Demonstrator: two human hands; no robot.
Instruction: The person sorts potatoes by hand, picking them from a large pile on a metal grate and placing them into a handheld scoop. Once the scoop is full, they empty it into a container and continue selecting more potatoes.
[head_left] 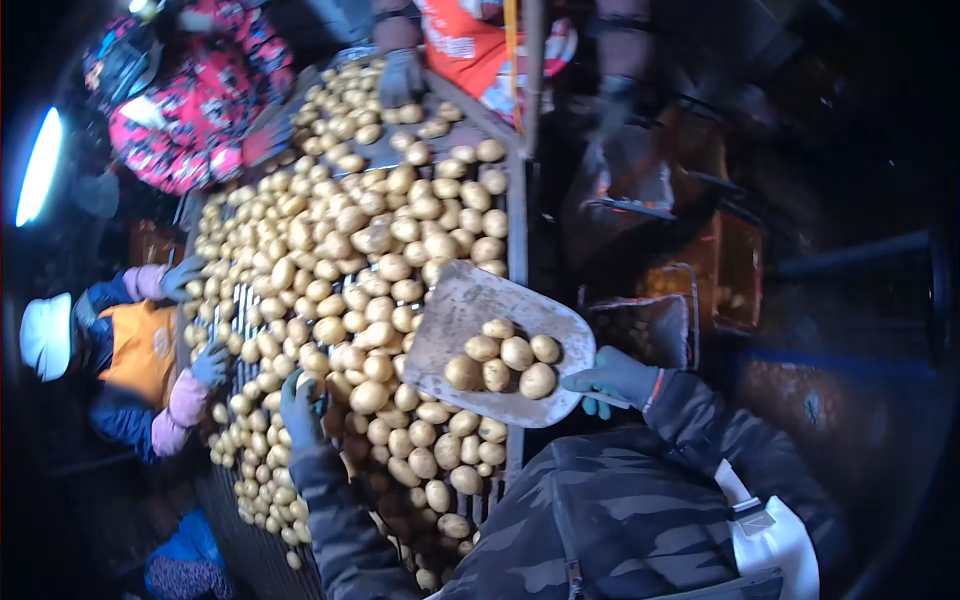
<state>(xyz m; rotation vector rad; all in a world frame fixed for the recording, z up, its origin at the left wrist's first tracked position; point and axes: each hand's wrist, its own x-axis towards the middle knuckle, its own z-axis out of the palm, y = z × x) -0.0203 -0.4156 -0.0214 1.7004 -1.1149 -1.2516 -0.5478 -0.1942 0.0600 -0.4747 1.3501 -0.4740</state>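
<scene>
My right hand (617,380), in a grey-green glove, is closed around the handle of a broad, dirt-stained scoop (450,330). Several yellow potatoes (516,353) lie in the scoop's pan, bunched toward the handle end. The scoop's front edge is over the heap of potatoes (345,225) that covers a slatted sorting table. Among the potatoes to the left is my gloved left hand (303,410), with its fingers curled around a potato (309,382) at the fingertips.
Co-workers stand along the far and left sides, one in a pink patterned jacket (195,110), another in an orange apron (142,345). Their gloved hands reach onto the potatoes. A metal rail (517,210) edges the table. Plastic-lined crates (650,325) stand to the right.
</scene>
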